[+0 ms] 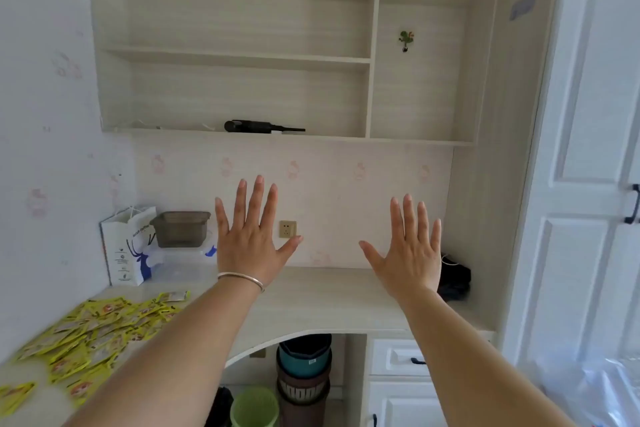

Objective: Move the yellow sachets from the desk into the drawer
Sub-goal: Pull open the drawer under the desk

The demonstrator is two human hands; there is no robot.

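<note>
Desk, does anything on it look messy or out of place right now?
Yes. The yellow sachets lie scattered in a loose, overlapping heap across the desk's left end, some skewed toward its front edge. The drawer below on the right is closed. Both hands are raised, fingers spread, holding nothing.

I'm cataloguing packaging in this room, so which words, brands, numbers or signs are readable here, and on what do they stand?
"coffee", with a blurred word before it: on the white paper bag with a blue deer.
Small icons and lines lower on that bag: too small to read.
Yellow sachets spread on the pale desk: print blurred, unreadable.
White label on the teal plastic bin under the desk: too small to read.
Nothing else carries legible text.
</note>
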